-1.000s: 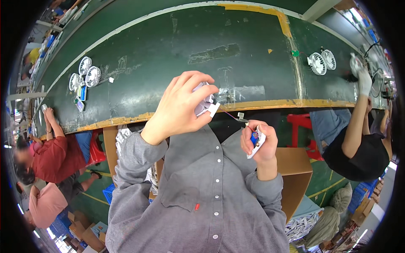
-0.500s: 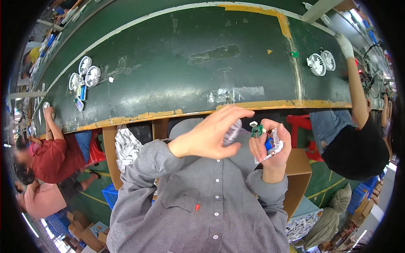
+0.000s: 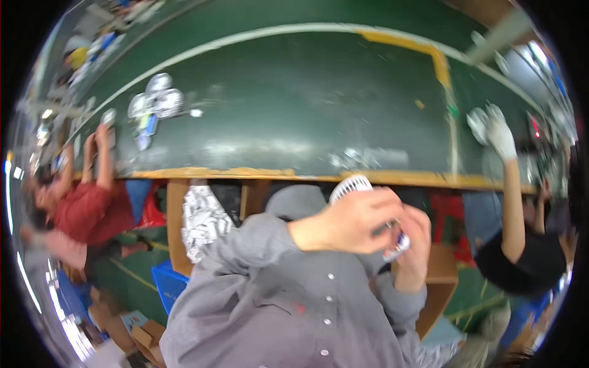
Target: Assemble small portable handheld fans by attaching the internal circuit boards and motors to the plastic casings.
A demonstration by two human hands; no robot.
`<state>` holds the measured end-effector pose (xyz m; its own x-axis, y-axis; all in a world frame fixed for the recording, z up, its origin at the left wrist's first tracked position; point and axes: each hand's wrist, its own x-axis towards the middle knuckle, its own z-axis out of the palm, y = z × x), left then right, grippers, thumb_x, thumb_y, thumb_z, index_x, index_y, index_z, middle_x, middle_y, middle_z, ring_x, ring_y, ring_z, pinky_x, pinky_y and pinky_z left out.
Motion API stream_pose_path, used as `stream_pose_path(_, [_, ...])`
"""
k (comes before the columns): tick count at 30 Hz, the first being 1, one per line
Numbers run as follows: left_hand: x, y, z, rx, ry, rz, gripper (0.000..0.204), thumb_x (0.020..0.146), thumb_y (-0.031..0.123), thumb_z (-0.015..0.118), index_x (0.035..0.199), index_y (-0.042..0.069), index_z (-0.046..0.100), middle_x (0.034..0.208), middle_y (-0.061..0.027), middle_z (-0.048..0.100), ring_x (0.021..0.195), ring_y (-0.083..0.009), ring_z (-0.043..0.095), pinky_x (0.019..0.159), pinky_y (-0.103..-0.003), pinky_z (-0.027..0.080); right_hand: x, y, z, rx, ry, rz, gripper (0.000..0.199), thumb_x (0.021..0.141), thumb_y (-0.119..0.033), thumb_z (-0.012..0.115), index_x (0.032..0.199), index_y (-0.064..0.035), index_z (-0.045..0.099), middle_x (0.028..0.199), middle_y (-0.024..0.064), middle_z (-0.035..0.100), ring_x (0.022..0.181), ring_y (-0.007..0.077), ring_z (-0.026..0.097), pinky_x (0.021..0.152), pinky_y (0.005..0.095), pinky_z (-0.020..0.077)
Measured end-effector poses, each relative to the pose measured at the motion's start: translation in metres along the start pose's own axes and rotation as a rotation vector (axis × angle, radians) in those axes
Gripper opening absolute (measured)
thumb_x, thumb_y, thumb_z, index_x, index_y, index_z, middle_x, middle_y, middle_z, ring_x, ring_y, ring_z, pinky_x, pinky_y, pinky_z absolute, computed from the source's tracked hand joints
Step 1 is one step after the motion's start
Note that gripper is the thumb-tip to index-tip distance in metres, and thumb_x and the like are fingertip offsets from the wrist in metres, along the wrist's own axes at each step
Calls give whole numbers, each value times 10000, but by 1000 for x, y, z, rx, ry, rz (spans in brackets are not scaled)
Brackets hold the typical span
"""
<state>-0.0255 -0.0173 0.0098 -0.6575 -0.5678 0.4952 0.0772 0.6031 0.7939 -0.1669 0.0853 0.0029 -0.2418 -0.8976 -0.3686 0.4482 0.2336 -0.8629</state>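
Observation:
My left hand (image 3: 356,221) is in front of my chest, back of the hand showing, fingers curled. A white round fan head (image 3: 353,186) with a slotted grille sticks out past its far side, apparently held under the fingers. My right hand (image 3: 416,239) is closed around a small white plastic housing (image 3: 400,246) with a bit of blue inside. The left fingertips meet the housing beside the right fingers. What they pinch there is blurred and mostly covered by the hands.
The green table (image 3: 276,122) has a yellow-taped near edge (image 3: 239,173). Several white fans (image 3: 164,101) lie at its left. A co-worker's gloved hand (image 3: 502,136) touches white fans at the right. A cardboard box (image 3: 440,279) stands by my right arm, a bag of white parts (image 3: 205,221) at left.
My left hand has moved right and met the right hand at the housing; the fan head now shows beyond it. The co-worker's gloved hand has come down onto the fans. My view has shifted.

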Motion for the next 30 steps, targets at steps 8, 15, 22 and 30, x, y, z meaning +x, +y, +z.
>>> stream_pose_path(8, [-31, -11, 8, 330, 66, 174, 178, 677, 186, 667, 711, 98, 516, 742, -30, 496, 627, -198, 539, 488, -321, 456, 2, 48, -14, -99, 18, -240, 255, 971, -191, 470, 871, 31, 548, 597, 69, 515, 437, 104, 475, 396, 223, 374])
stream_pose_path(15, [-54, -16, -9, 355, 76, 228, 157, 765, 166, 652, 740, 68, 533, 805, -61, 559, 686, -210, 583, 506, -318, 492, 25, 59, -8, -160, -285, -263, 337, 986, -238, 441, 680, -97, 426, 457, 20, 404, 329, 102, 374, 324, 228, 305])
stream_pose_path(22, [-64, -10, -31, -227, 178, -127, 85, 721, 37, 651, 799, 7, 635, 693, -104, 618, 559, -256, 608, 493, -310, 483, 11, 33, 45, 20, -247, 21, 328, 935, -222, 510, 651, -67, 456, 490, 36, 448, 371, 123, 418, 376, 243, 348])
stream_pose_path(30, [-76, -15, -30, 314, 79, 149, 167, 736, 155, 647, 710, 57, 514, 726, -61, 530, 672, -238, 586, 507, -367, 480, -9, 22, 67, -156, -132, 118, 316, 934, -177, 447, 637, -70, 460, 507, 22, 445, 402, 111, 429, 396, 241, 352])
